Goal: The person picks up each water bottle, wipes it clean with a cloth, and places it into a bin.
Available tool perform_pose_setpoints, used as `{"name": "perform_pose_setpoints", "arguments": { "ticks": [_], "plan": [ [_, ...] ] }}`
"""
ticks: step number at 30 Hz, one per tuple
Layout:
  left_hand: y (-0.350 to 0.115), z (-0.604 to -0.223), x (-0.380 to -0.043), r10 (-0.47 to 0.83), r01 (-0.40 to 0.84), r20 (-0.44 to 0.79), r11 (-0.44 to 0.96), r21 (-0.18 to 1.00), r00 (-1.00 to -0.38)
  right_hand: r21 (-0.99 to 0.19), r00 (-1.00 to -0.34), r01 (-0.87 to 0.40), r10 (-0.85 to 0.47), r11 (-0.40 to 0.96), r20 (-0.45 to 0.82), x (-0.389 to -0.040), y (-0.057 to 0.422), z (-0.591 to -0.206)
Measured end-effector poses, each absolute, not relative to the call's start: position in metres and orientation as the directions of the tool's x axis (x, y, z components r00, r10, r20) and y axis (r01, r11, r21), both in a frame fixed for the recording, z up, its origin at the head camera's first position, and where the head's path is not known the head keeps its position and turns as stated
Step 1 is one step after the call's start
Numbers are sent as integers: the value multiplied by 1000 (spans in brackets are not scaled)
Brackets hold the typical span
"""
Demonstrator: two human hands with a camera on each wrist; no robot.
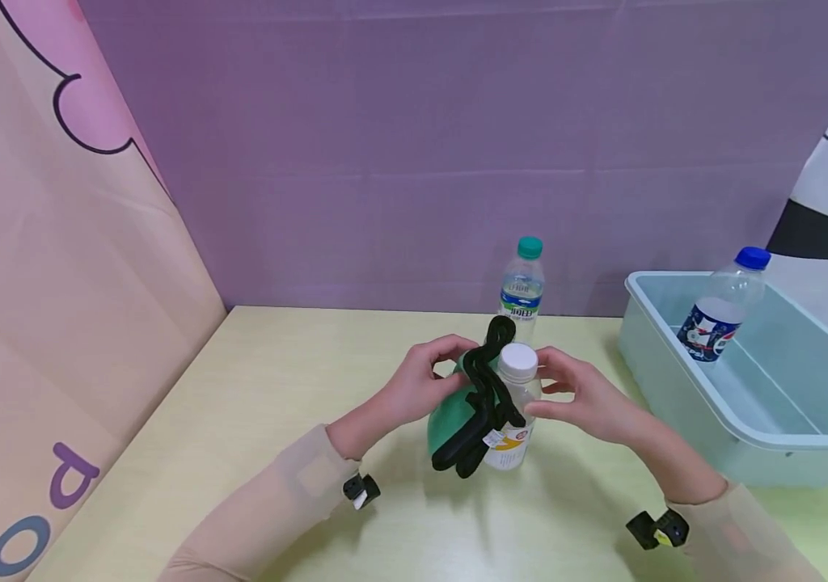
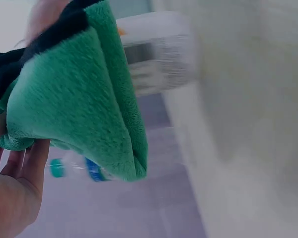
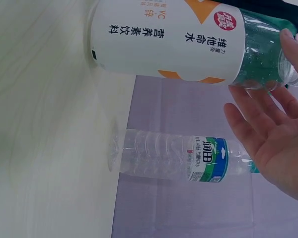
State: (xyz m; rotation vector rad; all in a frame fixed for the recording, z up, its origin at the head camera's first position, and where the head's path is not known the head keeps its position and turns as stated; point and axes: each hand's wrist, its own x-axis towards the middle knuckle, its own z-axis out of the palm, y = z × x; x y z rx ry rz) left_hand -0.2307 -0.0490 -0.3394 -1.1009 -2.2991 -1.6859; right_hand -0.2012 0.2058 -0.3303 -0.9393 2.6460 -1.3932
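Observation:
My left hand [image 1: 421,384] grips a folded green plush cloth [image 2: 74,89] with black edging. In the head view its black trim overlaps the side of a white-capped clear bottle [image 1: 518,364]. That bottle stands upright on the table and has a white label with orange shapes [image 3: 164,39]. My right hand [image 1: 589,398] holds it lightly around the neck, with the thumb on the near side and the fingertips [image 3: 241,94] at the other. Just behind stands a clear water bottle [image 1: 523,291] with a green cap and a blue-green label.
A light blue plastic tub [image 1: 690,420] sits on the right of the pale table [image 1: 297,356]. Inside it leans a clear bottle with a blue cap and dark blue label [image 1: 708,331]. A purple curtain [image 1: 414,162] hangs behind the table, and a printed pinkish sheet [image 1: 57,283] borders the left.

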Motion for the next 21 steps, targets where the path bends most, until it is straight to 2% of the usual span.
{"name": "perform_pose_setpoints", "arguments": {
  "ticks": [6,21],
  "plan": [
    [-44,-324,-231,495,625,507,97,774,-705,-736,-799,-537,-528,411,289,-201,207,-328],
    [-51,-345,-234,539,578,388,241,780,-747,-747,-823,-498,-511,440,247,-202,206,-330]
  ]
}}
